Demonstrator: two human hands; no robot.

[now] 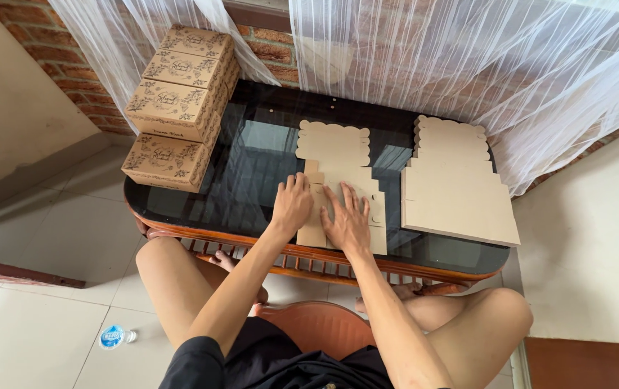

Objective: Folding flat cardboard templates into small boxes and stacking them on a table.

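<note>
On the glass counter [252, 173], seen from the head camera, both hands press flat and open on an unfolded cardboard box blank [334, 155]: left hand [291, 204], right hand [347, 220]. Light, stiff card, likely best held by its edges.

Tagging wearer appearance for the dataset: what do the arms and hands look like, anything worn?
Both arms are bare from the upper arm down. Left hand and right hand are bare: no gloves, and no rings, watch or bands visible. Dark short sleeve shows at the left shoulder.
</note>
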